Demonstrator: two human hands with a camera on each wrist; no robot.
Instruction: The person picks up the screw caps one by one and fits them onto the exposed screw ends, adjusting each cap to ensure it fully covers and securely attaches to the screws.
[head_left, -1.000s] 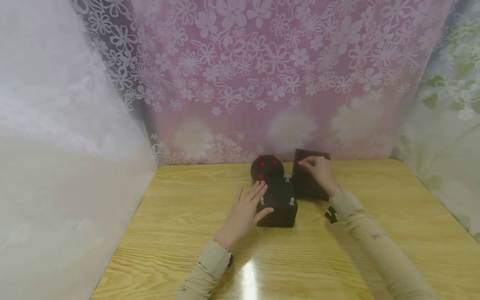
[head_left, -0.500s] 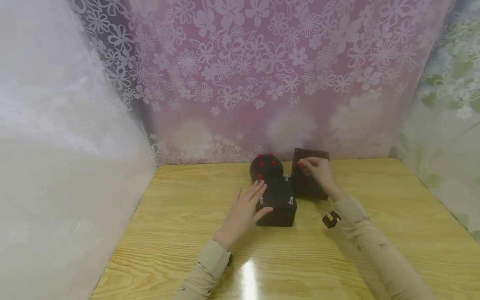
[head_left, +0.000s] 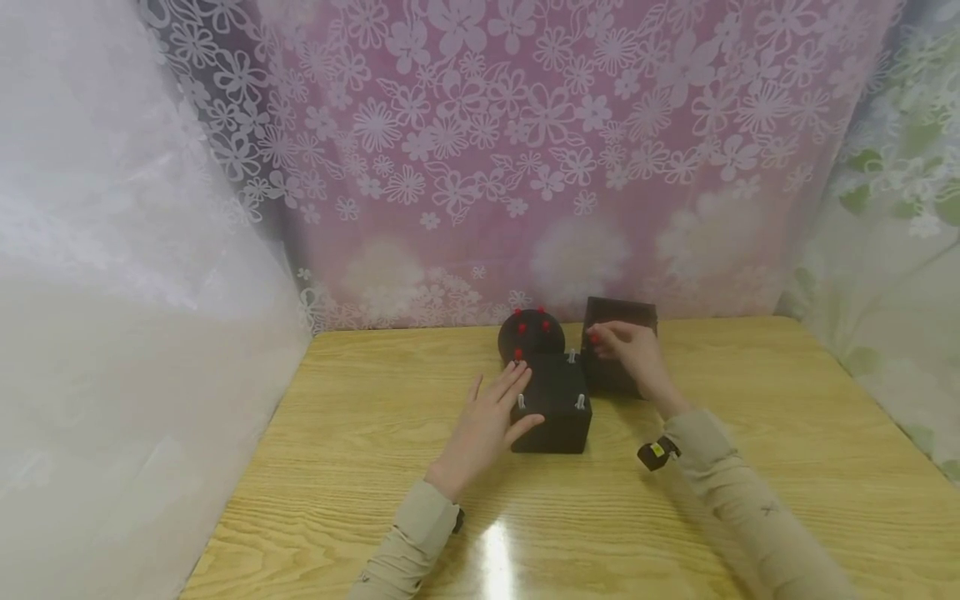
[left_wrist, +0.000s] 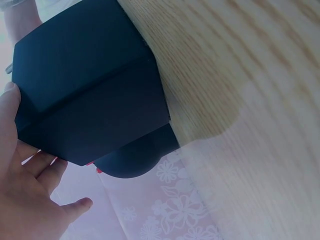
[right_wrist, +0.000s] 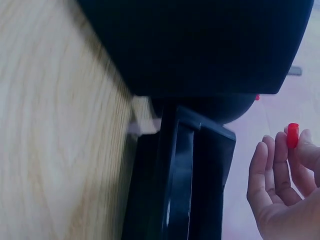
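Observation:
A black box [head_left: 551, 429] stands on the table, with silver threaded studs [head_left: 580, 402] upright at its top corners. My left hand [head_left: 483, 425] lies along its left side and top edge, fingers straight and thumb spread. By those fingertips, at the far left corner, is a red piece [head_left: 518, 354]. My right hand [head_left: 633, 350] pinches a small red cylindrical cap [right_wrist: 293, 135] between thumb and forefinger, over the left part of a black tray [head_left: 618, 312]. Behind the box, a round black holder [head_left: 510, 335] carries several similar red pieces [head_left: 545, 326].
The wooden table [head_left: 360, 417] reaches back to a pink flowered curtain [head_left: 465, 167]. Pale sheeting [head_left: 150, 333] hangs on the left and a leafy sheet [head_left: 892, 333] on the right. The tray stands close beside the box's right side.
My right hand has drawn slightly left and nearer over the tray, and the red cap now shows between its fingertips. My left hand stays on the box.

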